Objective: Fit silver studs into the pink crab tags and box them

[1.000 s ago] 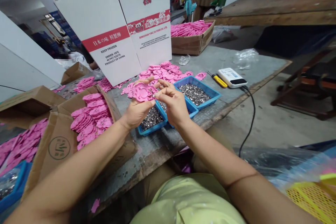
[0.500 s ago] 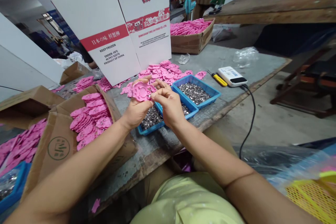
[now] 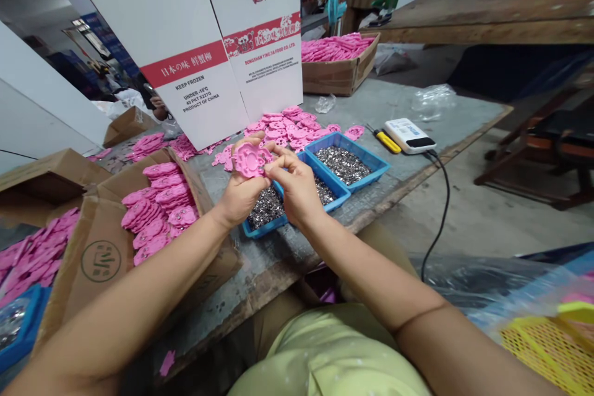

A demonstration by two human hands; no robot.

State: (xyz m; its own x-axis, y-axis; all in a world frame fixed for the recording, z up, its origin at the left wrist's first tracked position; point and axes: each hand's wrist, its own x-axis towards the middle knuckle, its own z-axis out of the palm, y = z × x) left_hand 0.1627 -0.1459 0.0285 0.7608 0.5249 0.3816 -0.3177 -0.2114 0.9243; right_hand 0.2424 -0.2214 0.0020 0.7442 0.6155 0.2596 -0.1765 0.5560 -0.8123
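Now we hold one pink piece (image 3: 249, 159) in our left hand (image 3: 240, 197), and our right hand (image 3: 299, 192) pinches its edge, near the blue trays (image 3: 371, 180) on the desk (image 3: 394, 99).

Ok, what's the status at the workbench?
Left hand holding pink piece. Right hand at its right edge. Blue trays of small metal parts close by.

A molded piece (image 3: 249, 161) sits between left grip (image 3: 241, 199) and right grip (image 3: 299, 189). Beyond it on the counter (image 3: 283, 247), loose pieces (image 3: 290, 128) lie before upright panels (image 3: 195, 105). Left of the left grip: a carton (image 3: 69, 297) of stacked pieces (image 3: 160, 210). Under both and rightward: trays (image 3: 266, 228) of metal bits (image 3: 343, 164).
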